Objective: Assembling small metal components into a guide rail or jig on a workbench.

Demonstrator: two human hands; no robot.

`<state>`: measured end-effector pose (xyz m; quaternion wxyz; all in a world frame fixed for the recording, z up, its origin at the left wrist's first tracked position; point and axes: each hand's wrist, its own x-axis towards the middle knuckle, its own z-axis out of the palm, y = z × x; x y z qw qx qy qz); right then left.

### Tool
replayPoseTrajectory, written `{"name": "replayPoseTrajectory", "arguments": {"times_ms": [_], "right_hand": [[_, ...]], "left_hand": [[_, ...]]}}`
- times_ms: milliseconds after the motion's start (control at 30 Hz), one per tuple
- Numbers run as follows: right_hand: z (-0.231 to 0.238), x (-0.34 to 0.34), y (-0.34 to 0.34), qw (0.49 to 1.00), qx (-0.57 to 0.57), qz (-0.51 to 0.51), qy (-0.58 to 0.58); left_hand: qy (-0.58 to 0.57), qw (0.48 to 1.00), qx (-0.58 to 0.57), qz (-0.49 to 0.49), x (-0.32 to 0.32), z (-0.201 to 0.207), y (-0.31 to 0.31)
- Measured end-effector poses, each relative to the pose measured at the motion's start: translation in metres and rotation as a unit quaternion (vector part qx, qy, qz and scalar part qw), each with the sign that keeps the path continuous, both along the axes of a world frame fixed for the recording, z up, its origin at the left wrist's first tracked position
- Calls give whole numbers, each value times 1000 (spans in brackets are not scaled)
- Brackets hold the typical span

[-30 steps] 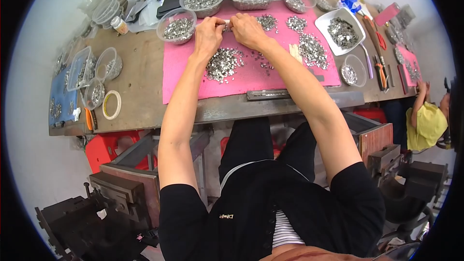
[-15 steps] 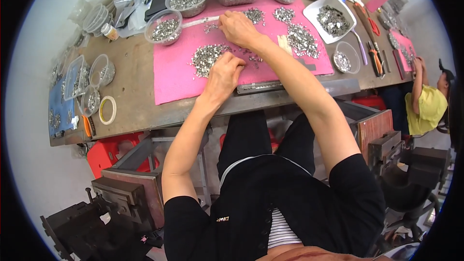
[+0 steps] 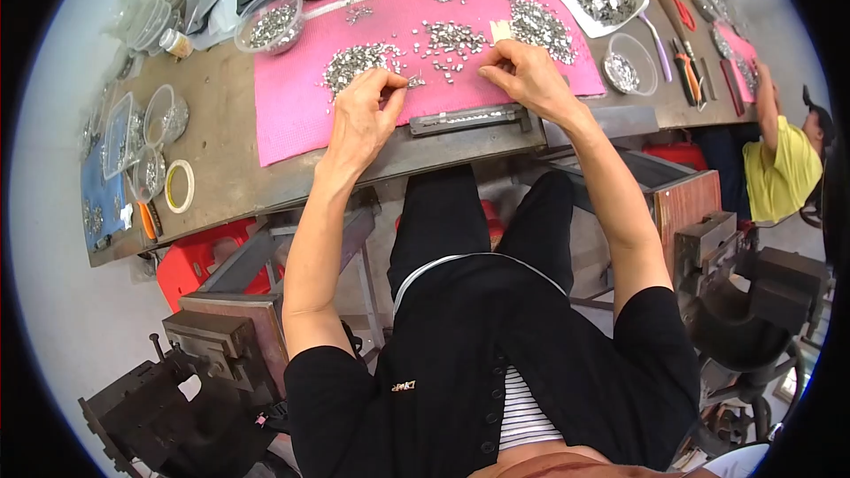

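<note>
Left hand (image 3: 361,111) pinched at the near edge of the silver-piece pile (image 3: 354,69), upper frame left of centre; right hand (image 3: 531,78) curled over the pink mat (image 3: 292,124), upper right of centre; can't tell if either grips anything. Dark metal bar (image 3: 469,118) sits at mat's near edge between them, probably for short reach.

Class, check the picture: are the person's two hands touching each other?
No, the left hand and the right hand are apart, with pink mat visible between them.

Tape roll (image 3: 190,187) beside red stool (image 3: 183,267)
</note>
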<state>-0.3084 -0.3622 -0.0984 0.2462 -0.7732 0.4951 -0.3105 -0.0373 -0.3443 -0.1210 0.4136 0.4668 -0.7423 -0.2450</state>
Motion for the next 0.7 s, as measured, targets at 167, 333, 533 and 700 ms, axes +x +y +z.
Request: {"name": "replayPoseTrajectory", "arguments": {"times_ms": [167, 333, 533, 700], "right_hand": [[-14, -20, 3, 992, -88, 42, 80], [-16, -29, 3, 998, -40, 41, 11], [-13, -23, 8, 995, -69, 60, 39], [-13, -26, 5, 985, -109, 77, 111]], "left_hand": [[-43, 999, -31, -11, -4, -5, 1], [-17, 1000, 6, 18, -4, -2, 7], [1, 999, -15, 31, -3, -1, 17], [-102, 987, -119, 34, 6, -14, 22]]}}
